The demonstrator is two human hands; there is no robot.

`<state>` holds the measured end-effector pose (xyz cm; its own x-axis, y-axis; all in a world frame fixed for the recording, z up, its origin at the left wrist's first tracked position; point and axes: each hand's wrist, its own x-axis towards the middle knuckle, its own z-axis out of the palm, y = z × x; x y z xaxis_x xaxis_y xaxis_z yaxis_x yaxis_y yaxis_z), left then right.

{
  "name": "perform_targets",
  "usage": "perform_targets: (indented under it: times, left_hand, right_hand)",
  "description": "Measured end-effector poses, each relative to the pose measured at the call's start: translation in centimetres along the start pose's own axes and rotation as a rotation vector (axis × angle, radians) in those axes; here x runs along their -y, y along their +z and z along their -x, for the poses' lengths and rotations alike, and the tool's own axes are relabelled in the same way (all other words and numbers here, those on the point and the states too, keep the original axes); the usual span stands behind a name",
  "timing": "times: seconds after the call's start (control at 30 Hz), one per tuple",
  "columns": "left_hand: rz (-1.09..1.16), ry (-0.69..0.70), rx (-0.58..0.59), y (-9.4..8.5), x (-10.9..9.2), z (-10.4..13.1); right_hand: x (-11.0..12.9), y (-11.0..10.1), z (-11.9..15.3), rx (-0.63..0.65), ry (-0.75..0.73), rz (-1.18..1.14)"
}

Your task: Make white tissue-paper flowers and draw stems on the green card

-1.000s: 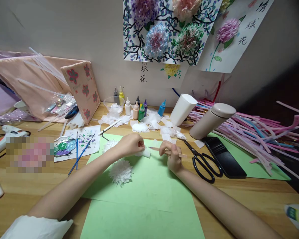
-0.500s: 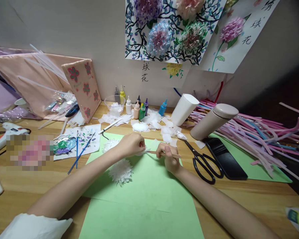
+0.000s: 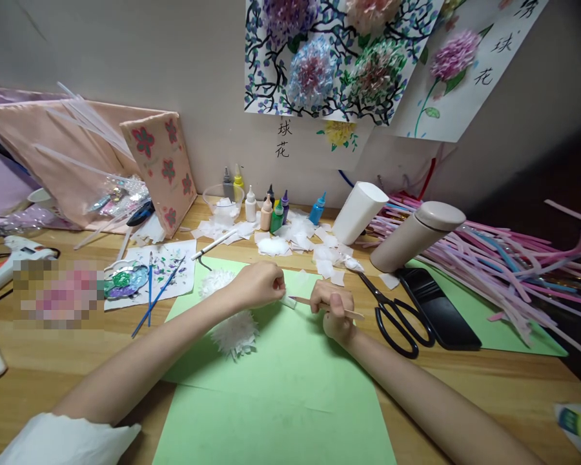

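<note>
Over the green sheet, my left hand is closed on a small white piece of paper that sticks out to the right of its fingertips. My right hand grips a thin pinkish-brown stick, whose dark pointed end is at the white paper. A fluffy white paper flower lies below my left wrist. Another white flower is partly hidden behind my left hand.
White paper squares, paint bottles and a clear bowl stand behind. Black scissors, a phone and a beige flask are at right. Brushes and a palette lie at left.
My right hand has moved slightly right with the stick, whose tip has drawn back from my left fingers. More of the white paper shows between the hands.
</note>
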<state>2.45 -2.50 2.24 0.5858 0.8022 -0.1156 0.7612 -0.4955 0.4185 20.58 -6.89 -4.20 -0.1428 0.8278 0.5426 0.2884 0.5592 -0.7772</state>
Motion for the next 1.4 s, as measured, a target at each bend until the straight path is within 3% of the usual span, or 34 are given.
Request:
perform_targets:
  times: [0.27,0.6,0.77,0.93,1.13,1.4]
  left_hand:
    - [-0.076,-0.006,-0.075,0.7,0.3,-0.2]
    - [-0.086,-0.025,-0.054,0.4,0.2,-0.3]
    - [-0.081,-0.054,-0.055,-0.6,0.3,-0.2]
    - [-0.14,-0.142,-0.1,-2.2,2.0,-0.2]
    - [-0.269,-0.306,0.026,-2.6,4.2,-0.3]
    - [-0.253,-0.35,0.097,-2.3,4.3,-0.7]
  right_hand:
    - [-0.1,0.4,-0.5,0.086,0.067,0.005]
    - [0.1,0.6,-1.0,0.129,0.138,0.007]
    - [-0.1,0.6,-1.0,0.144,0.156,0.0]
    - [-0.3,0.6,-1.0,0.159,0.165,-0.022]
    - [-0.3,0.8,-1.1,0.182,0.233,-0.066]
    - [-0.3,0.9,-1.2,0.208,0.184,-0.06]
